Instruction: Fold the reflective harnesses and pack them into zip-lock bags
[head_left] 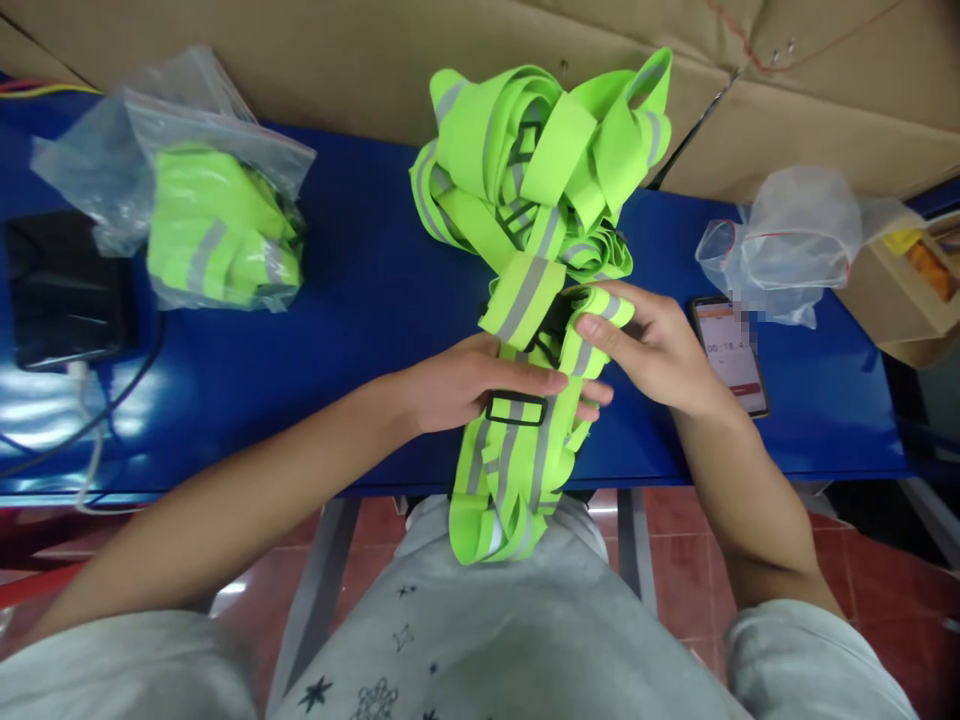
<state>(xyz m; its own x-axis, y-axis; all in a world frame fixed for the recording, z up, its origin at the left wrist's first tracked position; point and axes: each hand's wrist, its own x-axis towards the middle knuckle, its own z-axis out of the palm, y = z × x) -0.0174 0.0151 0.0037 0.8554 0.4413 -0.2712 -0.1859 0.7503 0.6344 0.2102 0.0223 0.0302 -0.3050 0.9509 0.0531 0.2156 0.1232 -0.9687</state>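
A: Here at the blue table (360, 270), the left hand (461, 380) is gripping a bundle of hanging straps (510, 480), its thumb lying across the front and its fingertips showing past the far side!

B: And the right hand (664, 350) is pinching a folded strap (589, 335), thumb in front, fingers behind, a narrow, closed hold!

A: Where are those hanging straps sitting?

B: They're dropping over the table's near edge, lime green with grey stripes, their looped ends dangling in front of the grey shirt (487, 630). A black buckle (516, 408) is lying flat across them, just below the left thumb.

A: Beyond the hands, a big heap of straps (525, 150) is spreading towards the cardboard (337, 60).

B: Over on the left, a clear bag (225, 130) is holding more green strapping (199, 220), and a black device (67, 285) is resting beside it.

A: On the right, a phone (735, 370) is lying near the right forearm, clear plastic bags (802, 240) just beyond!
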